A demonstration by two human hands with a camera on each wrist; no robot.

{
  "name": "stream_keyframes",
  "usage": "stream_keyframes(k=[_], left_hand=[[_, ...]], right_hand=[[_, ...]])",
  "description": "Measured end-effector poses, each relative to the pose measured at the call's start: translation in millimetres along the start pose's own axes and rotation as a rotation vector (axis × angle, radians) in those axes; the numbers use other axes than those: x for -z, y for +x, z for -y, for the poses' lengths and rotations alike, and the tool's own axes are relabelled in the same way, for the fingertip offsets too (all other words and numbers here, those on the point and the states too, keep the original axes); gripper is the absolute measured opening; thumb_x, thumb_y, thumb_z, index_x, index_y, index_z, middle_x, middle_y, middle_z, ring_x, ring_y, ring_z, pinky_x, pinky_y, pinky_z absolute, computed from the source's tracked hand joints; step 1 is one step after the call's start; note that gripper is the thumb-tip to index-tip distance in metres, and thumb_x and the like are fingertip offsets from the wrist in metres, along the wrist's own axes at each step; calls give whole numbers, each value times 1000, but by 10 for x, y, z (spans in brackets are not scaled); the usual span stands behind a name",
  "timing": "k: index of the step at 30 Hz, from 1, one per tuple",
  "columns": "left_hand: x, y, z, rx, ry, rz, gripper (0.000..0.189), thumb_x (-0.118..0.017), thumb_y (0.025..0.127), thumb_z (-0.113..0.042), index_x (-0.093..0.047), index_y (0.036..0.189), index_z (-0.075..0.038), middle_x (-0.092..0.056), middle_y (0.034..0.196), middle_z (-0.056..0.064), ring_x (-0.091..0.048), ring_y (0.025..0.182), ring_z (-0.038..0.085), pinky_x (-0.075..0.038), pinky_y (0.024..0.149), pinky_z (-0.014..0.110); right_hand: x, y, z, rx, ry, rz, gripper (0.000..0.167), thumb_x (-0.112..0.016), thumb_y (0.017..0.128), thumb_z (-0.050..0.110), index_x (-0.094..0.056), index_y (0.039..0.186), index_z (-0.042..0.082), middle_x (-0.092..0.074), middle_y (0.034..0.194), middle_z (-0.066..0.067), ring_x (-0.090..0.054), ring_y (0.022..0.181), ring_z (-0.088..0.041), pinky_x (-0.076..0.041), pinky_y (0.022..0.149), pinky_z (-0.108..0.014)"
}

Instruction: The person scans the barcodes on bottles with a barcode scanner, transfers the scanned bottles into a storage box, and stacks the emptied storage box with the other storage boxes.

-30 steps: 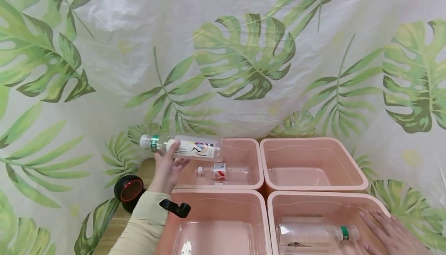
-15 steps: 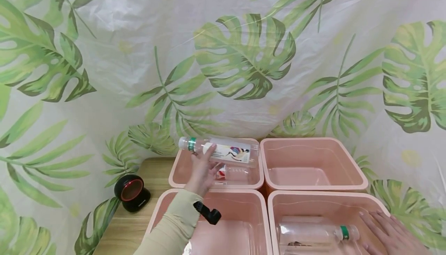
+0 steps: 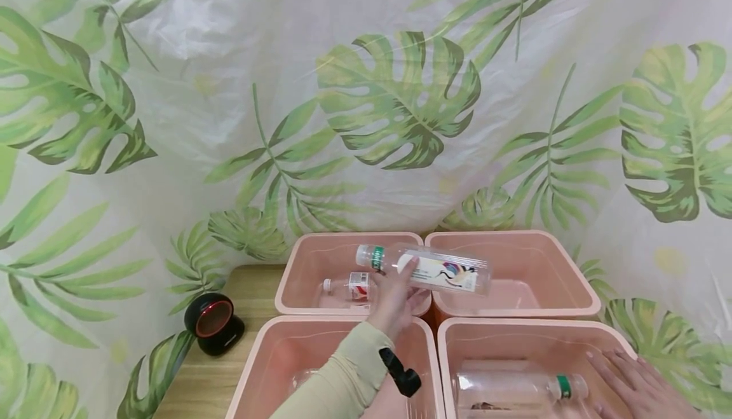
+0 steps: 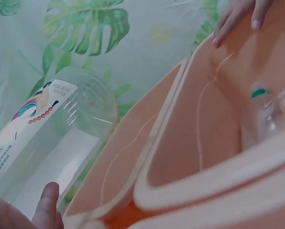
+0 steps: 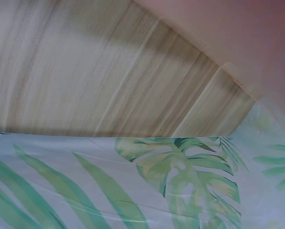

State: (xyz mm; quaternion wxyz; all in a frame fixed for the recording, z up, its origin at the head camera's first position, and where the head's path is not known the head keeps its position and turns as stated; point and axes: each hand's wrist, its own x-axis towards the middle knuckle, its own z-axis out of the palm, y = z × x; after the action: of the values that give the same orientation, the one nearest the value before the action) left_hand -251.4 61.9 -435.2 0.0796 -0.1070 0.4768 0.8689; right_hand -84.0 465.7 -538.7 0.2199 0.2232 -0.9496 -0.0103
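My left hand (image 3: pixel 394 298) grips a large clear plastic bottle (image 3: pixel 437 271) with a white picture label and a green neck band. The bottle lies sideways above the divide between the back left bin (image 3: pixel 283 285) and the back right bin (image 3: pixel 583 279). Its base end appears close in the left wrist view, above a finger (image 4: pixel 47 202). At the front right bin (image 3: pixel 537 323), my right hand (image 3: pixel 640 384) rests on the right rim with its fingers straight. Inside that bin lies a similar clear bottle (image 3: pixel 503 388) with a green band.
A smaller clear bottle (image 3: pixel 358 287) with a red and white label lies in the back left bin. The front left bin (image 3: pixel 257 358) holds something clear, mostly behind my sleeve. A black round device (image 3: pixel 214 323) stands on the wooden table (image 3: pixel 251 285). Leaf-print sheeting (image 3: pixel 394 101) hangs behind.
My left hand has carried the large bottle to the right, from the left side of the back left bin towards the back right bin. The right hand has stayed in place.
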Motion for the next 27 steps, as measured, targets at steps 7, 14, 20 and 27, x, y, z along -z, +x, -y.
stream_keyframes(k=[7, 14, 20, 27], left_hand=[[-291, -118, 246, 33, -3, 14, 117, -75, 97, -27, 24, 158, -10, -65, 117, 20, -70, 94, 30, -59, 85, 51], [-420, -239, 470, 75, -33, -39, 117, -76, 96, -23, 22, 157, -7, -69, 102, 16, -71, 82, 28, -60, 78, 53], [-570, -316, 557, 81, -41, -40, 102, -75, 97, -23, 7, 155, -3, -65, 103, 19, -68, 86, 34, -59, 78, 55], [-624, -389, 679, 117, -66, -23, 92, -73, 99, -24, -2, 155, -9, -58, 112, 24, -63, 96, 41, -55, 85, 61]], right_hand=[[-47, -11, -26, 30, 57, -7, 106, -91, 70, 48, -38, 160, 32, -39, 151, 19, -26, 145, 1, -30, 119, -43], [-56, -50, -35, 95, 41, -15, 110, -87, 66, 64, -37, 160, 33, -47, 143, 13, -34, 139, 0, -33, 117, -35], [-65, 2, -14, 113, 65, -28, 111, -87, 70, 60, -32, 162, 31, -3, 161, 32, 2, 145, 14, 9, 112, -10], [-74, -13, 54, 39, 44, 7, 100, -85, 71, 64, -44, 156, 30, -47, 144, 18, -25, 139, 7, 1, 114, -12]])
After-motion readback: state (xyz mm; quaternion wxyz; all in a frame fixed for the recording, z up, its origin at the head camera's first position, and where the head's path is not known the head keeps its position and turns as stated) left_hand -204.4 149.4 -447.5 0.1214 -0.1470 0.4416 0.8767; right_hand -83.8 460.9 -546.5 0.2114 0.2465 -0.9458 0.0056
